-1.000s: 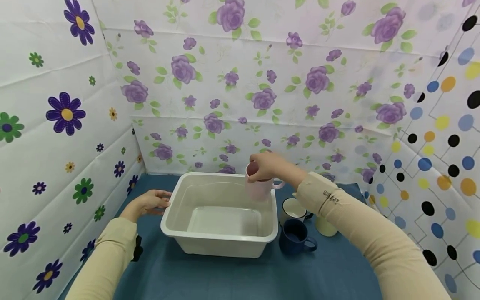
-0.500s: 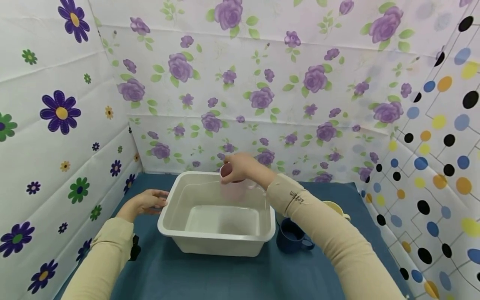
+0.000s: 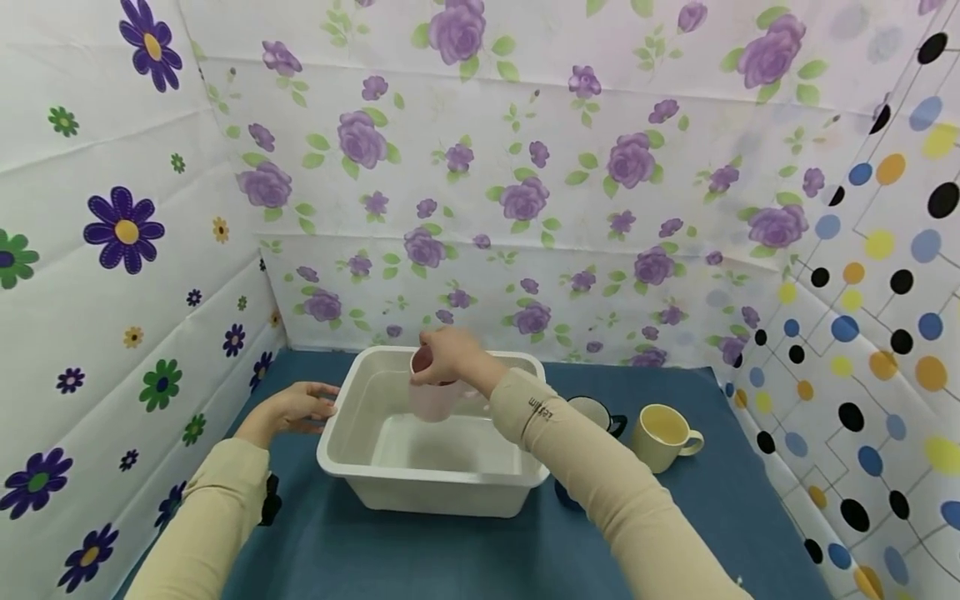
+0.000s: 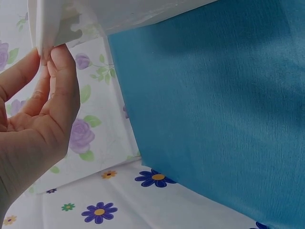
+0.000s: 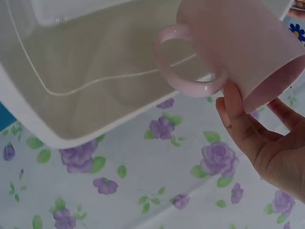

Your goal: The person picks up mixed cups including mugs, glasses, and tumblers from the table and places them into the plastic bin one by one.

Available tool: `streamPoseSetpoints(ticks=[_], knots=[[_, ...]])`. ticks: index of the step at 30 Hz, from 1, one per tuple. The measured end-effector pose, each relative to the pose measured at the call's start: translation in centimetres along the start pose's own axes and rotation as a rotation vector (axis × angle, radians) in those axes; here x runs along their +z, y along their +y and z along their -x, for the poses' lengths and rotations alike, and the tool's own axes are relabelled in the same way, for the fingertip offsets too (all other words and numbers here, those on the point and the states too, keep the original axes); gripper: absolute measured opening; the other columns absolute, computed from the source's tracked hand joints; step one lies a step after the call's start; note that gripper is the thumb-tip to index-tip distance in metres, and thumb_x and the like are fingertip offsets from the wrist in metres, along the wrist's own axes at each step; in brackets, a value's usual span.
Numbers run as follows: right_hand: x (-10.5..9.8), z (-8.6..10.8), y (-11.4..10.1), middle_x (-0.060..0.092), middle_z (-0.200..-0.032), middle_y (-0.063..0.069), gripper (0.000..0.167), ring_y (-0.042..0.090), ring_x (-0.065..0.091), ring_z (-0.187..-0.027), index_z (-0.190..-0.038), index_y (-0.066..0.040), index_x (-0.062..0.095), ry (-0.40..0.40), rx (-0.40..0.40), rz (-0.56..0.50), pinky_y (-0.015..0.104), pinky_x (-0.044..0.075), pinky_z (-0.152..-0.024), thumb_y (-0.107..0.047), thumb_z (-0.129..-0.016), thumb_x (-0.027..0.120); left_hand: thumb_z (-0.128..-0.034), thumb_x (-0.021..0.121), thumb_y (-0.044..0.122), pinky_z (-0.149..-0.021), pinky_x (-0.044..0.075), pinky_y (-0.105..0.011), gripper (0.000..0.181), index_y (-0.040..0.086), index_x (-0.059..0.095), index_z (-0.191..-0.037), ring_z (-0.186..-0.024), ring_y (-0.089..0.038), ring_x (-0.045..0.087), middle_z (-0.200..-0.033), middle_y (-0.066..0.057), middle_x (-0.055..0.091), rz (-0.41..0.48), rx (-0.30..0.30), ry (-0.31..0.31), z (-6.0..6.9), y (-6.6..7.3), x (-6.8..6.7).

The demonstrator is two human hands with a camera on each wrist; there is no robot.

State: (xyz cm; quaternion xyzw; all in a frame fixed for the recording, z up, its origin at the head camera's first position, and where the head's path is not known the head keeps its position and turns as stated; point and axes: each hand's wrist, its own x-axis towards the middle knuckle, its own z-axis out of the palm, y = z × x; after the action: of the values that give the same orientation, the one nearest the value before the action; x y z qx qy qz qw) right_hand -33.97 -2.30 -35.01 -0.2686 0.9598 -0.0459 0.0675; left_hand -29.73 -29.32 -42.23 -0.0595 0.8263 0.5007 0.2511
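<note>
On the blue worktop (image 3: 412, 554) stands a white tub (image 3: 435, 496), its left rim pinched by the left hand (image 3: 296, 407). The right hand (image 3: 452, 354) clasps a pink mug (image 3: 432, 404) by its lip above the tub's floor, seemingly mid-placement; next likely calls for gentle lowering, then release. Floral cloth (image 3: 480, 200) hangs behind.

The location is a screened tabletop booth; the type of room around it cannot be determined. Printed sheets enclose the blue table (image 3: 375, 560) on three sides: a rose-patterned sheet (image 3: 480, 167) behind the far edge, a daisy-patterned sheet (image 3: 168, 283) along the left edge, and a dot-and-line sheet (image 3: 855, 250) along the right edge. Creases identify these walls as hung sheeting. The basin (image 3: 442, 477) and yellow mug (image 3: 658, 440) are household ware.
</note>
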Motion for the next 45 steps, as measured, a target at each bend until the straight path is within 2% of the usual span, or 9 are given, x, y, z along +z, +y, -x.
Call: streamPoseSetpoints(ticks=[4,12,20,25,32,37,42,45], knots=[[1.2,-0.5,-0.3,0.061,-0.115,0.004,0.061,0.021,0.058,-0.104,-0.127,-0.016,0.052,-0.005,0.024,-0.020,0.034,0.050,-0.085,-0.051,-0.080,0.066,-0.0919,0.057,0.005,-0.080,0.054,-0.038,0.058,-0.010,0.028,-0.140,-0.090,-0.017,0.059,-0.124,-0.026,0.050,-0.007,-0.013,0.004,0.0,-0.1,0.2],[2.9,-1.6,-0.5,0.063,-0.111,0.002,0.056,0.019,0.060,-0.100,-0.123,-0.015,0.054,-0.030,0.007,-0.072,0.031,0.050,-0.083,-0.047,-0.079,0.068,-0.0930,0.056,0.008,-0.084,0.054,-0.040,0.059,-0.008,0.028,-0.142,-0.094,-0.019,0.059,-0.128,-0.027,0.048,-0.026,-0.025,0.008,-0.2,-0.1,0.1],[5.6,-3.2,-1.6,0.063,-0.111,0.001,0.057,0.017,0.059,-0.100,-0.121,-0.018,0.055,-0.036,-0.009,-0.027,0.029,0.049,-0.080,-0.051,-0.078,0.069,-0.0932,0.055,0.006,-0.084,0.053,-0.040,0.059,-0.010,0.026,-0.141,-0.091,-0.017,0.059,-0.124,-0.027,0.050,-0.040,-0.014,0.017,0.1,0.2,-0.2],[7.3,-3.8,-2.1,0.063,-0.108,-0.001,0.054,0.017,0.059,-0.098,-0.117,-0.019,0.056,-0.030,-0.001,-0.015,0.030,0.049,-0.078,-0.051,-0.076,0.070,-0.0928,0.055,0.005,-0.080,0.054,-0.037,0.058,-0.011,0.027,-0.141,-0.088,-0.016,0.060,-0.120,-0.024,0.053,-0.026,-0.003,0.029,0.3,0.4,0.2],[8.4,-4.6,-2.3,0.061,-0.107,0.000,0.052,0.017,0.058,-0.098,-0.115,-0.020,0.056,-0.033,0.004,-0.019,0.030,0.048,-0.079,-0.052,-0.076,0.070,-0.0931,0.056,0.006,-0.078,0.055,-0.034,0.055,-0.008,0.031,-0.140,-0.086,-0.014,0.058,-0.115,-0.018,0.057,0.004,-0.008,0.056,0.1,0.1,0.5],[8.8,-4.9,-2.6,0.063,-0.106,0.001,0.052,0.017,0.059,-0.097,-0.114,-0.018,0.057,0.004,-0.024,-0.034,0.030,0.049,-0.080,-0.050,-0.075,0.072,-0.0929,0.056,0.005,-0.076,0.055,-0.034,0.052,-0.008,0.034,-0.139,-0.085,-0.014,0.059,-0.117,-0.021,0.057,0.006,-0.002,0.077,-0.1,0.4,0.6],[10.3,-5.4,-2.8,0.062,-0.113,0.001,0.056,0.018,0.058,-0.103,-0.119,-0.019,0.056,-0.018,-0.008,-0.048,0.031,0.048,-0.086,-0.048,-0.075,0.074,-0.0926,0.056,0.004,-0.077,0.055,-0.037,0.052,-0.009,0.034,-0.138,-0.086,-0.015,0.060,-0.120,-0.025,0.055,-0.014,-0.014,0.079,0.2,0.6,0.8],[11.1,-5.7,-3.1,0.063,-0.109,0.000,0.052,0.018,0.060,-0.100,-0.114,-0.019,0.057,-0.010,-0.015,-0.046,0.030,0.050,-0.083,-0.047,-0.074,0.075,-0.0928,0.055,0.004,-0.078,0.054,-0.038,0.053,-0.010,0.033,-0.139,-0.087,-0.014,0.061,-0.121,-0.026,0.054,-0.029,-0.011,0.080,0.5,0.6,0.8]])
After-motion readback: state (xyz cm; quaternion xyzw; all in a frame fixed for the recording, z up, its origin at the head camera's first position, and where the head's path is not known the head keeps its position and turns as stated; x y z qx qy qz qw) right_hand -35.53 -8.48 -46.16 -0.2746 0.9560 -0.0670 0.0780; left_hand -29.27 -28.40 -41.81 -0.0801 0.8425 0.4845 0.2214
